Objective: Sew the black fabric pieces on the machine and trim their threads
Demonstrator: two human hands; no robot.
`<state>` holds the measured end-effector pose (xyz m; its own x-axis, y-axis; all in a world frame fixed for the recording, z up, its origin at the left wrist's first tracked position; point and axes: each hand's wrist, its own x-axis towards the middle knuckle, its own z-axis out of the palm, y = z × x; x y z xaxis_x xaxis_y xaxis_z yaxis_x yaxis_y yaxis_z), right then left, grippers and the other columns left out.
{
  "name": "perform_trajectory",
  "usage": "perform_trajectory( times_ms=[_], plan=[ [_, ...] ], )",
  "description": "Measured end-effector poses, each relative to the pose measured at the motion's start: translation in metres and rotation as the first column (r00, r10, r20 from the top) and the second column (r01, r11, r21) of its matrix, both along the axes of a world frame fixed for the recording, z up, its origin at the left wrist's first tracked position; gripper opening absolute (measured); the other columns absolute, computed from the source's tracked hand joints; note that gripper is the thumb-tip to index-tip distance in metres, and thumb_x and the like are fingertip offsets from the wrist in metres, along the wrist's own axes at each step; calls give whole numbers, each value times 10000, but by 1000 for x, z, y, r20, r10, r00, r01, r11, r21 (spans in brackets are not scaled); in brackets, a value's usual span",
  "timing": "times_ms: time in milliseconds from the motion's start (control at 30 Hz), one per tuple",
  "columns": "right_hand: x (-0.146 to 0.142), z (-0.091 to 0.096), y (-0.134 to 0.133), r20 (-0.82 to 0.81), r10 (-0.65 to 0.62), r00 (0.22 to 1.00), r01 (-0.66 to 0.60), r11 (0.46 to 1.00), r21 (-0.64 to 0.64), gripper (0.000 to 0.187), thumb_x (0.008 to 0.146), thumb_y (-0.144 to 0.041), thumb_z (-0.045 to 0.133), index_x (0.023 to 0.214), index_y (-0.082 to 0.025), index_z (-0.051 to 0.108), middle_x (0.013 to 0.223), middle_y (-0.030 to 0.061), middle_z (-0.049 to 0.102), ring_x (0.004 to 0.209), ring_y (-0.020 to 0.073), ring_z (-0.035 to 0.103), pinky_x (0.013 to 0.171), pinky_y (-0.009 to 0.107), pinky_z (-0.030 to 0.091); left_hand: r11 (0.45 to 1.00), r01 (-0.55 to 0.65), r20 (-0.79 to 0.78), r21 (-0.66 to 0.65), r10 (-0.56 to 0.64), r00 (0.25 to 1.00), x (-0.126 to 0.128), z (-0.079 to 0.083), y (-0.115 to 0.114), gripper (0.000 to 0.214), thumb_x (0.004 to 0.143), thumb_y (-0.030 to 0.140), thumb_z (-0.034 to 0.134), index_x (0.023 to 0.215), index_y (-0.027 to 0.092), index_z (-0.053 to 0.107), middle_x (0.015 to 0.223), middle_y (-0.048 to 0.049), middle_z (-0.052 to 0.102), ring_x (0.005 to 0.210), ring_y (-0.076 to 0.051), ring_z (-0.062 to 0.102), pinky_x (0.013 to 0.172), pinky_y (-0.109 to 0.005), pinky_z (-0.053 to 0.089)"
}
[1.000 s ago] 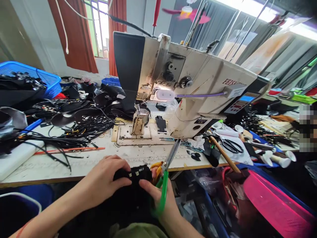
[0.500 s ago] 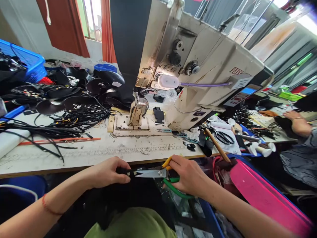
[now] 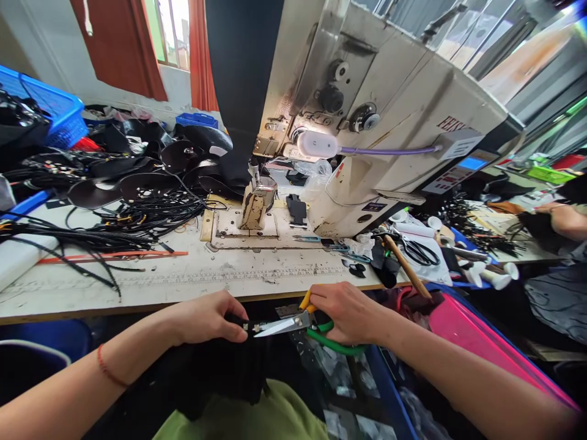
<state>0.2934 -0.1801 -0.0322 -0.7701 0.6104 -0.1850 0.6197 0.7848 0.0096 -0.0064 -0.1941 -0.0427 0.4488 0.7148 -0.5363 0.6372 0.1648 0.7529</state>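
My left hand (image 3: pixel 213 319) pinches a small black strip (image 3: pixel 251 329) between thumb and fingers. Pale marks show on the strip's exposed end, and the rest is hidden in the hand. In my right hand (image 3: pixel 346 313) is a pair of scissors (image 3: pixel 287 325) with one yellow and one green handle. Its blades look closed or nearly so and point left, with the tips at the strip's end. Whether they touch it I cannot tell. Both hands are just off the table's front edge, above dark material on the lap.
A post-bed sewing machine (image 3: pixel 259 201) stands on the white table (image 3: pixel 174 281). Black cords (image 3: pixel 137 220) and curved black pieces lie left. Thread snips (image 3: pixel 337 247), a wooden-handled tool (image 3: pixel 408 269) and black scissors (image 3: pixel 419 250) lie right. Beside a pink bin (image 3: pixel 477 336), another person's arm (image 3: pixel 568 220) shows.
The scissors have tilted, and their blades now look closer together. Less of the strip shows along the blades. My left hand has shifted slightly right, and the view has moved a little.
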Motion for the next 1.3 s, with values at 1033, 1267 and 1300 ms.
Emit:
perform_trajectory(
  times_ms=[1033, 1267, 1300],
  plan=[
    [10, -27, -35, -75, -279, 957, 287, 948, 134, 113, 648, -188, 562, 756, -168, 589, 778, 58, 608, 667, 192, 555, 552, 290, 320, 990, 133, 62, -55, -129, 990, 22, -19, 21, 289, 590, 381, 728, 808, 201, 671, 621, 66, 532, 640, -142, 444, 582, -248, 290],
    [18, -27, -19, -32, -75, 997, 80, 975, 207, 202, 646, -125, 547, 833, -143, 623, 827, 71, 616, 731, 209, 558, 599, 299, 374, 993, 98, -13, -69, -99, 995, 22, -20, 19, 386, 520, 393, 768, 853, 209, 699, 638, 53, 554, 683, -166, 473, 592, -260, 300],
    [18, -25, -17, -19, -61, 998, 63, 983, 174, 222, 639, -123, 548, 847, -144, 622, 844, 69, 619, 733, 203, 557, 607, 296, 378, 993, 92, -27, -72, -94, 995, 23, -19, 19, 400, 510, 390, 772, 860, 210, 701, 645, 48, 564, 688, -172, 483, 588, -260, 305]
  ],
)
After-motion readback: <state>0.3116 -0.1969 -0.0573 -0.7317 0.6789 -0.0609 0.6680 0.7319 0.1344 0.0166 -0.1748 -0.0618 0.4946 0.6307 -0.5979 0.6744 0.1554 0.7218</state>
